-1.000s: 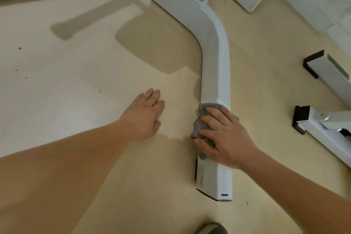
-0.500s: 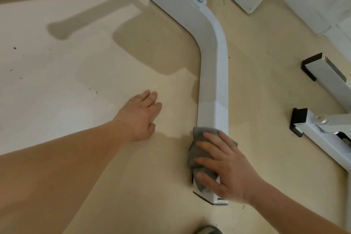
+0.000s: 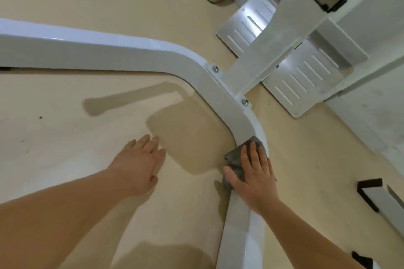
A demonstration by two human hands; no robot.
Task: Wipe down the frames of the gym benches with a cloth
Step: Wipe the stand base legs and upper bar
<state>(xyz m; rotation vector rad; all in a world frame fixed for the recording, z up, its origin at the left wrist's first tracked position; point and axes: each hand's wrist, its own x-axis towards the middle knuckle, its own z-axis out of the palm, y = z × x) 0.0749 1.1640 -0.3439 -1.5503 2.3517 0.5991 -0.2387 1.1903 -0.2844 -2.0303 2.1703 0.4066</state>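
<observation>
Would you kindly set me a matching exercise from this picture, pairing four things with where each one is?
Things:
1. left hand
2. right hand
3. grey cloth
4. slotted metal plate

Places:
A. on the bend of the white frame, under a hand
B. palm down on the floor, left of the frame
C. beyond the frame, upper right
D. pressing down on the cloth

Pairs: 1-B, 2-D, 3-A, 4-C
</observation>
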